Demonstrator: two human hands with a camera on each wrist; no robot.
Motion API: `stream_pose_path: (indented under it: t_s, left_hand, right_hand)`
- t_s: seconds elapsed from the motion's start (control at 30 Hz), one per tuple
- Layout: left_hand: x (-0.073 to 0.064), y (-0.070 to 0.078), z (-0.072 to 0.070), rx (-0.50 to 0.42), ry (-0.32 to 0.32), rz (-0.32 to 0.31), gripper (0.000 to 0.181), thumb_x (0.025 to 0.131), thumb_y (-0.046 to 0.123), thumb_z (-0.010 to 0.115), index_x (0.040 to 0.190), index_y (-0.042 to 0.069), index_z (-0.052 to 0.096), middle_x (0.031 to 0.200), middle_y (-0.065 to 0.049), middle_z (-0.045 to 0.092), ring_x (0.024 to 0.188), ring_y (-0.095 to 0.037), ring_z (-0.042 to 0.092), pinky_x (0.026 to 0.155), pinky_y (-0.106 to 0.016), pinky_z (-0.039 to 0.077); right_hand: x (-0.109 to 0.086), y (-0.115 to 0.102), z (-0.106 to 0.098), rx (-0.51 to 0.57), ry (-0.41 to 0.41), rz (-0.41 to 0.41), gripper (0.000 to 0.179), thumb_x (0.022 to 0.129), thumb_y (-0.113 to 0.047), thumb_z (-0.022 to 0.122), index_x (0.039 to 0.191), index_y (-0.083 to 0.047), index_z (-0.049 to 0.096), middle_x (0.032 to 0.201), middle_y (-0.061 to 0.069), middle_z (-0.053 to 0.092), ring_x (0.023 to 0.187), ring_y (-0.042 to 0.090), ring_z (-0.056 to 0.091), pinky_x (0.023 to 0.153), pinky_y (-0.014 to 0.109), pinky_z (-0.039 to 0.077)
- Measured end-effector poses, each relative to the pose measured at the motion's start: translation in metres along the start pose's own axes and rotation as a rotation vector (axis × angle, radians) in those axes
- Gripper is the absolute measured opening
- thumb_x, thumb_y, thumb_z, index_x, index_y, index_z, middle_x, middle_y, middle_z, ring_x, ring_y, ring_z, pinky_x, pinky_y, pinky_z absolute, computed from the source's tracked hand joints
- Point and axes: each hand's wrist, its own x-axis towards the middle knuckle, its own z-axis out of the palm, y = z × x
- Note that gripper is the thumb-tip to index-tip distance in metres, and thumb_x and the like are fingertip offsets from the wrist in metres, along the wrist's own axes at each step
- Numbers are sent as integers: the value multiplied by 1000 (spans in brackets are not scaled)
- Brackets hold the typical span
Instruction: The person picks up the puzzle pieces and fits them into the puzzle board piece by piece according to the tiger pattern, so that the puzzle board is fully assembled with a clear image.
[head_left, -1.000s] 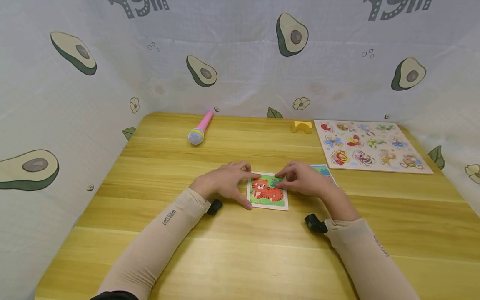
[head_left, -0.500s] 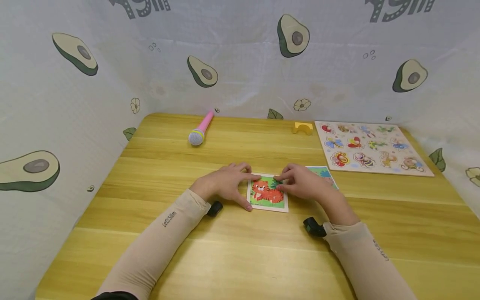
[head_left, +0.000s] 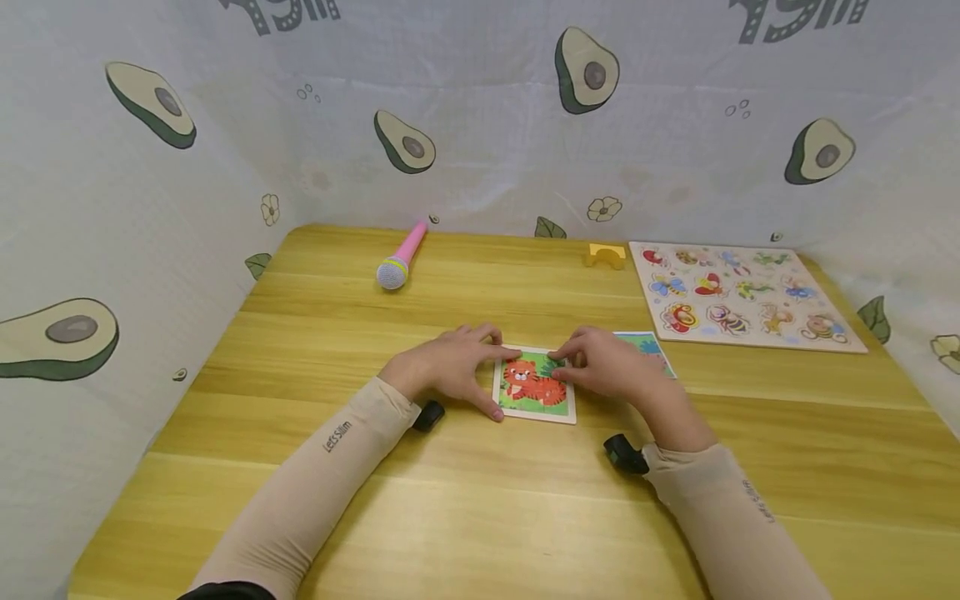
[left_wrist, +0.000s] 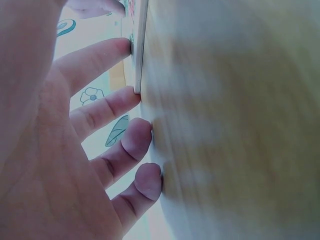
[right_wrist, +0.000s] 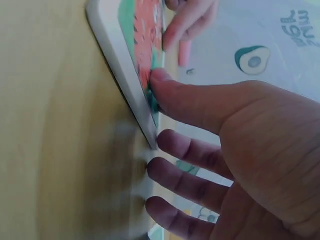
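Note:
A square tiger jigsaw puzzle (head_left: 534, 408) with a pale frame lies flat on the wooden table (head_left: 480, 508). At its left side my left hand (head_left: 453, 367) is spread, thumb on the lower left corner and index finger on the upper left. In the left wrist view, the index fingertip (left_wrist: 125, 46) touches the puzzle's face while the middle fingertip meets its edge. My right hand (head_left: 611, 367) pinches a puzzle piece with dark green leaves (head_left: 547, 367) at the upper right, using thumb and index finger. The right wrist view shows its thumb (right_wrist: 172, 92) on the picture; its index finger is mostly hidden.
A blue and pink picture card (head_left: 645, 342) lies partly behind the right hand. Further back are a large insect puzzle board (head_left: 750, 296), a yellow arch block (head_left: 605, 254) and a pink toy microphone (head_left: 402, 257). Avocado-print cloth (head_left: 495, 142) surrounds the table's back and sides.
My right thumb and index finger have shifted very slightly at the upper right of the tiger puzzle. The left hand keeps its place at the left edge.

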Motion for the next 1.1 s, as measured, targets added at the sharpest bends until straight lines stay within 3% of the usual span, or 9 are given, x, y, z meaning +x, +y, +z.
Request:
stream_pose_path:
  t_s: [0.17,0.37,0.63,0.77,1.1]
  left_hand:
    - [2,0,0,4,6,2,96,73,71,77,155,34,41,137,5,38,120,-23,41,100,-40,39]
    - [4,2,1,13,3,17,96,74,71,76,155,33,41,138,4,39,118,-23,41,99,-38,39]
    - [9,5,-1,34,9,-11,96,81,69,71,158,26,35,154,-3,35,137,-26,37,110,-44,34]
    - [9,4,0,31,13,-22,95,82,68,70,159,24,35,157,-4,33,141,-27,34,112,-44,32]
    - [8,2,1,32,28,-51,93,86,65,68,159,19,33,162,-7,28,146,-29,28,116,-45,27]
  right_hand:
    - [1,-2,-1,-26,2,5,31,93,-26,75,116,-5,76,100,4,64,79,17,55,68,32,48]
    - [-2,4,-2,21,2,17,36,90,-30,78,117,-6,76,97,3,62,79,19,53,68,34,46]
    - [-3,8,-3,9,22,57,41,93,-30,75,126,-6,71,107,8,60,87,23,53,73,36,47]
    - [-2,8,-1,-18,26,38,41,96,-28,72,128,-4,70,112,12,59,89,24,54,76,37,48]
    - [0,3,4,-73,83,-1,40,98,-25,68,131,-3,67,118,15,58,101,29,56,92,50,48]
